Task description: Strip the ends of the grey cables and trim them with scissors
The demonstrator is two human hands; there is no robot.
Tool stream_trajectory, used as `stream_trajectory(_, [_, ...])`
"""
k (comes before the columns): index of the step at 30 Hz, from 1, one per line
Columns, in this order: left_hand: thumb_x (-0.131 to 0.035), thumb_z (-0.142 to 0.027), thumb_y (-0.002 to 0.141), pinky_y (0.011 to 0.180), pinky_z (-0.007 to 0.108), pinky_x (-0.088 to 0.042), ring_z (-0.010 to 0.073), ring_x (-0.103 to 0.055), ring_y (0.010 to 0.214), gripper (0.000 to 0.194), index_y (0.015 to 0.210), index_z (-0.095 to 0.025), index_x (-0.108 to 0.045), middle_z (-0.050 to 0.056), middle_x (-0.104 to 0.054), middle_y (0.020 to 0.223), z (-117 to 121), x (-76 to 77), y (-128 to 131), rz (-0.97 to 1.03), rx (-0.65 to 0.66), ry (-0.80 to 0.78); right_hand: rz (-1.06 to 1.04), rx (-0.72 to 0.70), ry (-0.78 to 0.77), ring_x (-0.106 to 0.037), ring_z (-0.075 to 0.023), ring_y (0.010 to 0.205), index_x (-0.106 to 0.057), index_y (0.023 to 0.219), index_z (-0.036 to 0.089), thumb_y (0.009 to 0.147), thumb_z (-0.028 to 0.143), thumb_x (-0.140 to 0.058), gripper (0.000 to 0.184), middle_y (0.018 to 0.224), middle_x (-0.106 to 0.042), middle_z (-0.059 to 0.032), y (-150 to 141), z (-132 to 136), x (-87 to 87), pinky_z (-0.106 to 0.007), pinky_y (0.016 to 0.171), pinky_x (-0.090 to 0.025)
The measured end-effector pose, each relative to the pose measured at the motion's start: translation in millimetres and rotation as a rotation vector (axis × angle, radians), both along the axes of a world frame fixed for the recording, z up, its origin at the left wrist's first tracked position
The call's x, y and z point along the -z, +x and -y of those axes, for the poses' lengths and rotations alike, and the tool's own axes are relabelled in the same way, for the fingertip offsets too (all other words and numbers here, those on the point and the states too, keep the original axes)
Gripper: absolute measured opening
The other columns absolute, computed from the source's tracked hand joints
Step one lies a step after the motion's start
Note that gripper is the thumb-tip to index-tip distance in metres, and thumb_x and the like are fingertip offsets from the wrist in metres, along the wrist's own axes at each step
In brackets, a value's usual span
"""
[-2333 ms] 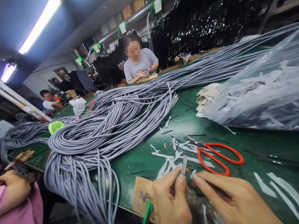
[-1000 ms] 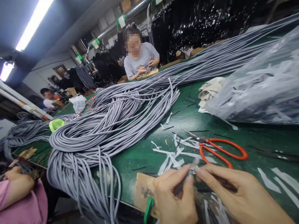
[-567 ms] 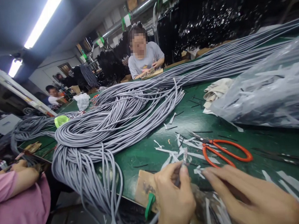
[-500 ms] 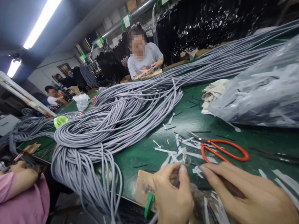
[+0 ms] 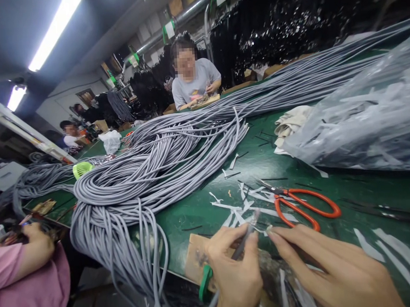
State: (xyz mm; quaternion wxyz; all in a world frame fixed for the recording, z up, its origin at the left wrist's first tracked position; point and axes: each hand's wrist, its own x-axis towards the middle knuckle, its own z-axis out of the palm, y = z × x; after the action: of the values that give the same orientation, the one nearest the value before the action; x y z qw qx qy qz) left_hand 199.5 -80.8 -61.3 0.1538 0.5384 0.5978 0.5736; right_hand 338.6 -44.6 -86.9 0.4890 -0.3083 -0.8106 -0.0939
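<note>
My left hand (image 5: 236,266) is closed round a grey cable (image 5: 243,247), its stripped, pale tip (image 5: 255,217) pointing up past the thumb and forefinger. Just right of that tip, my right hand (image 5: 330,261) pinches a thin white strip (image 5: 261,231) that seems to run to the cable end; the detail is small and blurred. Beneath my hands is a worn wooden block (image 5: 195,255) with a green clip (image 5: 205,281) on it. Orange-handled scissors (image 5: 305,203) lie beyond my right hand, blades among white scraps (image 5: 234,214).
A large bundle of grey cables (image 5: 123,176) crosses the green table (image 5: 180,209) and hangs over its edge. A plastic bag of white scraps (image 5: 365,131) stands at right, beside a cloth (image 5: 289,124). Dark tweezers-like tools (image 5: 390,212) lie right. Co-workers sit opposite and at left.
My right fingertips have moved slightly left, closer to the cable tip. My left hand has tilted a little, still holding the cable. The whole view has shifted slightly.
</note>
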Motion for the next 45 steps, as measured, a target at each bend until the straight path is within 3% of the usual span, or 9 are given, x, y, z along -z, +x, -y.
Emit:
stream_trajectory(9, [-0.061, -0.011, 0.075, 0.054, 0.022, -0.049, 0.015, -0.062, 0.055, 0.013, 0.072, -0.016, -0.073, 0.003, -0.069, 0.062, -0.7, 0.7, -0.4, -0.077, 0.028, 0.029, 0.131, -0.03, -0.042, -0.07, -0.0156, 0.08, -0.068, 0.101, 0.026, 0.091, 0.015, -0.042, 0.031, 0.085, -0.075, -0.0025, 9.0, -0.5, -4.2, -0.024, 0.072, -0.052])
stream_trajectory(14, [-0.061, -0.01, 0.075, 0.057, 0.025, -0.05, 0.0166, -0.063, 0.059, 0.013, 0.069, -0.017, -0.07, 0.003, -0.069, 0.064, 0.2, 0.5, 0.3, -0.128, 0.064, -0.073, 0.106, -0.022, -0.039, -0.071, -0.0171, 0.075, -0.068, 0.097, 0.026, 0.09, 0.014, -0.043, 0.029, 0.081, -0.075, -0.0028, 7.3, 5.1, 0.0, -0.026, 0.07, -0.053])
stream_trajectory(19, [-0.059, -0.014, 0.078, 0.062, 0.027, -0.051, 0.019, -0.065, 0.064, 0.014, 0.075, -0.016, -0.073, 0.006, -0.072, 0.068, -1.7, 2.0, -0.1, -0.114, 0.017, -0.202, 0.021, -0.209, 0.063, -0.066, -0.0126, 0.057, -0.065, 0.093, 0.028, 0.084, 0.009, -0.052, 0.025, 0.065, -0.071, 0.0048, -0.4, 15.9, -9.3, -0.023, 0.067, -0.053])
stream_trajectory(26, [-0.051, -0.023, 0.088, 0.062, 0.024, -0.053, 0.0184, -0.067, 0.065, 0.027, 0.08, -0.014, -0.075, 0.009, -0.074, 0.074, 1.3, 5.5, -2.3, -0.088, 0.056, -0.136, -0.116, 0.076, -0.098, -0.066, -0.0161, 0.059, -0.06, 0.081, 0.025, 0.089, 0.022, -0.054, 0.01, 0.069, -0.07, 0.0001, 5.4, -9.1, -31.8, -0.03, 0.065, -0.05])
stream_trajectory(35, [-0.05, -0.026, 0.088, 0.062, 0.027, -0.055, 0.0208, -0.068, 0.066, 0.029, 0.083, -0.014, -0.076, 0.01, -0.075, 0.075, 1.7, 9.4, -6.4, -0.139, 0.112, -0.077, -0.1, -0.008, -0.034, -0.066, -0.0139, 0.055, -0.063, 0.071, 0.023, 0.088, 0.02, -0.053, 0.02, 0.063, -0.07, 0.001, -2.1, -13.3, -40.7, -0.026, 0.057, -0.052])
stream_trajectory(38, [-0.048, -0.028, 0.09, 0.06, 0.026, -0.052, 0.0192, -0.065, 0.062, 0.032, 0.08, -0.015, -0.076, 0.009, -0.073, 0.07, 2.0, 5.2, -6.4, -0.109, 0.164, -0.114, -0.12, -0.116, -0.19, -0.065, -0.0138, 0.053, -0.064, 0.07, 0.023, 0.088, 0.021, -0.052, 0.022, 0.061, -0.069, 0.0004, -0.2, -10.8, -41.5, -0.024, 0.053, -0.052])
stream_trajectory(42, [-0.044, -0.034, 0.092, 0.055, 0.025, -0.048, 0.0173, -0.058, 0.056, 0.04, 0.076, -0.014, -0.074, 0.006, -0.067, 0.06, 1.4, 2.7, -5.6, -0.084, 0.123, -0.192, -0.155, -0.344, -0.501, -0.064, -0.0151, 0.054, -0.065, 0.064, 0.025, 0.089, 0.029, -0.052, 0.029, 0.055, -0.065, 0.0, 1.6, -2.8, -39.6, -0.024, 0.052, -0.052])
stream_trajectory(45, [-0.043, -0.033, 0.093, 0.058, 0.025, -0.048, 0.0172, -0.058, 0.058, 0.039, 0.079, -0.013, -0.074, 0.007, -0.068, 0.064, 2.1, 3.2, -4.7, -0.07, 0.106, -0.211, -0.258, -0.267, -0.606, -0.06, -0.0145, 0.047, -0.066, 0.063, 0.024, 0.084, 0.041, -0.059, 0.028, 0.052, -0.064, 0.0005, -1.6, -1.2, -36.0, -0.023, 0.042, -0.048])
